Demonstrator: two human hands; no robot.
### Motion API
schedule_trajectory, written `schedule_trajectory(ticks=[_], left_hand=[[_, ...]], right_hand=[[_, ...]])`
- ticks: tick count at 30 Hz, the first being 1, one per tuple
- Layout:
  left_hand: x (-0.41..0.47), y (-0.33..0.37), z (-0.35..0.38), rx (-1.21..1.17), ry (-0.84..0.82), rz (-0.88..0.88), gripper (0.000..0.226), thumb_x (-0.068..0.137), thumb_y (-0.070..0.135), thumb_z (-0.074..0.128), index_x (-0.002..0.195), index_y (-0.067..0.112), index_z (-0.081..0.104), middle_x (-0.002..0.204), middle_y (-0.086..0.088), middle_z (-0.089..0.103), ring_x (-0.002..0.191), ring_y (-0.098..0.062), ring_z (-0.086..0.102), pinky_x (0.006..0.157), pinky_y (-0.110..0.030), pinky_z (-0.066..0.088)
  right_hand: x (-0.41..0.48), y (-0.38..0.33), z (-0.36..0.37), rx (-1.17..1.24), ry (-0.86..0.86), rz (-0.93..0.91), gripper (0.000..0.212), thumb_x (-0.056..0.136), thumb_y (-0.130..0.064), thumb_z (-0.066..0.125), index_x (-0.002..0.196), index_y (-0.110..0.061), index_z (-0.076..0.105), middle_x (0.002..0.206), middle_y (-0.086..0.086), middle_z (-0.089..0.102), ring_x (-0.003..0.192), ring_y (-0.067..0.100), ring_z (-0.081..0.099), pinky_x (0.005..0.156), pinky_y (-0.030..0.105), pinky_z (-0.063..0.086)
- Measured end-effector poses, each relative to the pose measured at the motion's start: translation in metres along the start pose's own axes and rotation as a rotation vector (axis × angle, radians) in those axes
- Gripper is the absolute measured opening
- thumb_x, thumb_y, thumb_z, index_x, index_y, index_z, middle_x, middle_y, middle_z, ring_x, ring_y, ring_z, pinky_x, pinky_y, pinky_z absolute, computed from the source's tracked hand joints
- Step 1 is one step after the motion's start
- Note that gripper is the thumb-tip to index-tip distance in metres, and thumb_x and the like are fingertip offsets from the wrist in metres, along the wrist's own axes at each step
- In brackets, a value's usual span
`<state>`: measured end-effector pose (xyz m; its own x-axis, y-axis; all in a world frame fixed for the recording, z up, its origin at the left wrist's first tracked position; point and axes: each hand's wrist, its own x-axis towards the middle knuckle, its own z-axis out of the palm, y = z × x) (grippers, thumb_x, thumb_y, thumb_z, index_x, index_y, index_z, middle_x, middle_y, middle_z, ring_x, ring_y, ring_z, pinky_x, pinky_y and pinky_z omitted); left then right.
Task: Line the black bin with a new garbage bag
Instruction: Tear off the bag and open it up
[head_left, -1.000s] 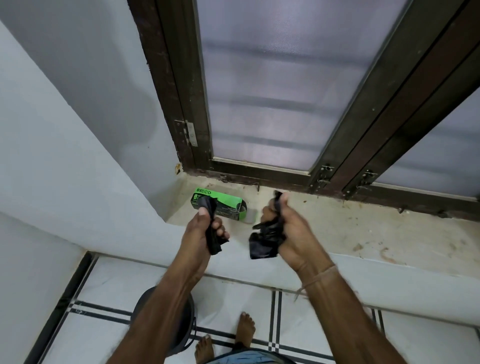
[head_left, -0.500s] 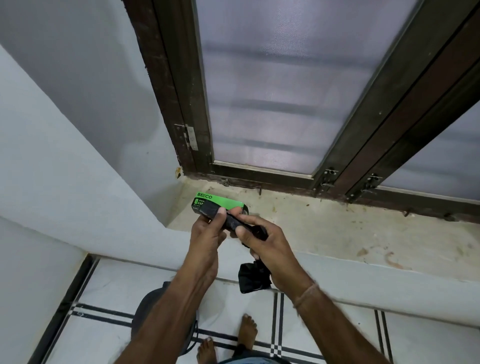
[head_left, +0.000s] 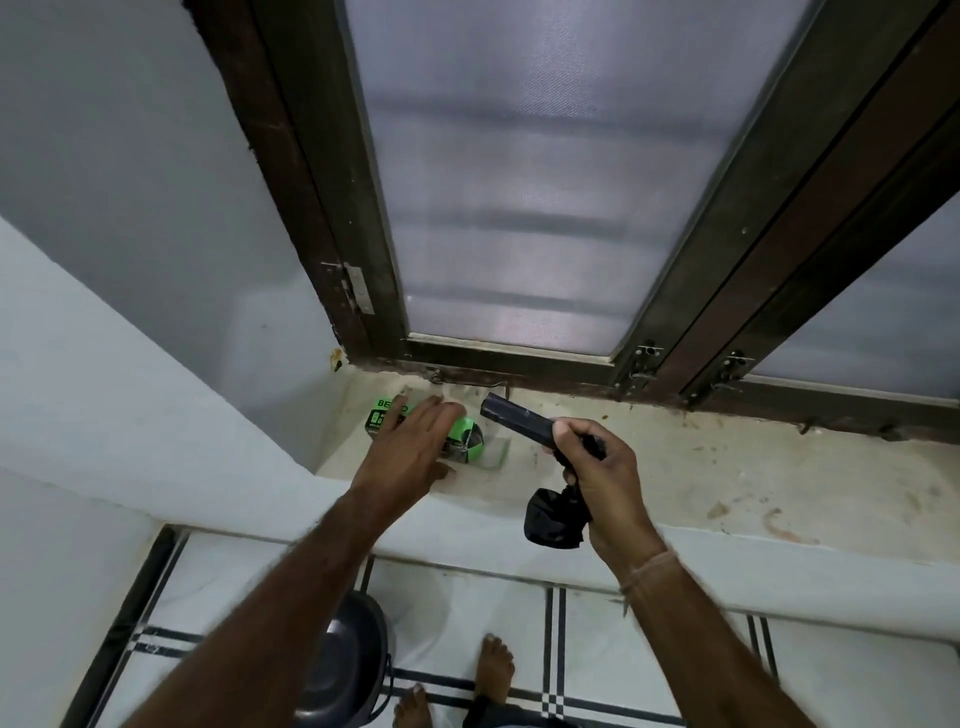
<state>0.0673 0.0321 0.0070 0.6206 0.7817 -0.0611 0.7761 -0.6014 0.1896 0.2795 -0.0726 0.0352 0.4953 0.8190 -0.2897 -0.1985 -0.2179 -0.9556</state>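
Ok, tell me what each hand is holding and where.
The right hand grips the black garbage-bag roll at its near end, with a loose bag dangling below. The left hand holds nothing, spread over the green box.

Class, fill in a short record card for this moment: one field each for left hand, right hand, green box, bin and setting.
left hand: left hand open, fingers spread over the green box
right hand: right hand shut on black garbage bags; a roll end sticks out toward the window
green box: green box lies on the window sill
bin: black bin on the tiled floor, not yet lined
setting: frosted window; bare feet below
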Motion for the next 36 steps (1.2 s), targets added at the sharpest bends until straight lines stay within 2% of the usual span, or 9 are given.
schedule_trajectory(ticks=[2,4,6,8,13,17,22,28,36], left_hand=[[0.004,0.001,-0.002,-0.026,0.043,0.002,0.058,0.082,0.019,0.081,0.131,0.019,0.050,0.136,-0.009,0.064,0.132,-0.029,0.056,0.120,-0.044,0.029],[0.008,0.005,-0.007,-0.096,0.073,-0.026,0.050,0.083,0.023,0.081,0.122,0.019,0.050,0.120,-0.009,0.070,0.110,-0.028,0.063,0.098,-0.037,0.045],[0.007,0.007,-0.015,-0.175,0.099,-0.048,0.049,0.085,0.030,0.080,0.122,0.019,0.048,0.114,-0.008,0.069,0.092,-0.022,0.058,0.074,-0.029,0.041],[0.007,0.010,-0.020,-0.236,0.114,-0.011,0.051,0.086,0.034,0.079,0.124,0.021,0.048,0.112,-0.006,0.068,0.087,-0.016,0.052,0.069,-0.026,0.037],[0.008,0.011,-0.028,-0.239,0.107,0.122,0.055,0.086,0.035,0.077,0.133,0.034,0.049,0.124,-0.005,0.065,0.105,-0.025,0.060,0.079,-0.028,0.042],[0.011,0.009,-0.034,-0.215,0.116,0.108,0.057,0.086,0.037,0.075,0.139,0.035,0.053,0.128,-0.003,0.062,0.109,-0.023,0.057,0.082,-0.028,0.046],[0.010,0.010,-0.040,-0.241,0.117,0.041,0.068,0.083,0.035,0.081,0.145,0.029,0.052,0.132,-0.004,0.064,0.114,-0.026,0.060,0.086,-0.034,0.050],[0.012,0.010,-0.044,-0.216,0.101,0.040,0.076,0.081,0.033,0.083,0.149,0.026,0.049,0.132,-0.004,0.065,0.117,-0.027,0.059,0.090,-0.038,0.050],[0.013,0.013,-0.044,-0.193,0.086,0.064,0.079,0.084,0.028,0.082,0.153,0.030,0.043,0.146,-0.001,0.057,0.132,-0.025,0.051,0.104,-0.036,0.043]], right_hand=[[0.003,0.004,-0.002,-0.006,0.029,0.013,0.016,0.097,-0.018,0.069,0.104,-0.006,0.075,0.084,0.012,0.064,0.053,0.005,0.043,0.053,0.019,0.040],[0.006,0.007,-0.007,-0.008,0.055,0.009,0.015,0.097,-0.017,0.070,0.102,-0.004,0.075,0.077,0.009,0.060,0.053,0.008,0.042,0.051,0.019,0.040],[0.008,0.010,-0.010,-0.014,0.060,-0.001,0.014,0.097,-0.016,0.070,0.100,-0.003,0.074,0.073,0.006,0.055,0.052,0.008,0.042,0.049,0.018,0.041],[0.009,0.011,-0.011,-0.024,0.062,-0.012,0.013,0.097,-0.016,0.070,0.100,-0.004,0.074,0.076,0.007,0.057,0.053,0.008,0.043,0.050,0.018,0.042],[0.018,0.011,-0.012,-0.062,0.058,-0.068,0.013,0.096,-0.024,0.072,0.101,-0.014,0.077,0.092,0.019,0.069,0.076,0.016,0.059,0.056,0.016,0.046],[0.021,0.007,-0.015,-0.068,0.042,-0.096,0.010,0.095,-0.027,0.072,0.101,-0.019,0.077,0.097,0.011,0.073,0.090,0.019,0.066,0.067,0.020,0.048],[0.020,-0.001,-0.020,-0.081,0.020,-0.123,0.010,0.096,-0.025,0.071,0.101,-0.019,0.078,0.087,-0.007,0.072,0.082,0.004,0.064,0.070,0.017,0.049],[0.018,-0.007,-0.030,-0.123,-0.130,-0.143,0.012,0.097,-0.015,0.068,0.104,-0.009,0.076,0.089,0.000,0.071,0.076,0.000,0.064,0.065,0.015,0.051],[0.028,-0.019,-0.040,-0.296,-0.320,-0.165,0.013,0.098,-0.009,0.066,0.101,-0.002,0.076,0.079,-0.006,0.067,0.065,-0.005,0.059,0.063,0.013,0.048]])
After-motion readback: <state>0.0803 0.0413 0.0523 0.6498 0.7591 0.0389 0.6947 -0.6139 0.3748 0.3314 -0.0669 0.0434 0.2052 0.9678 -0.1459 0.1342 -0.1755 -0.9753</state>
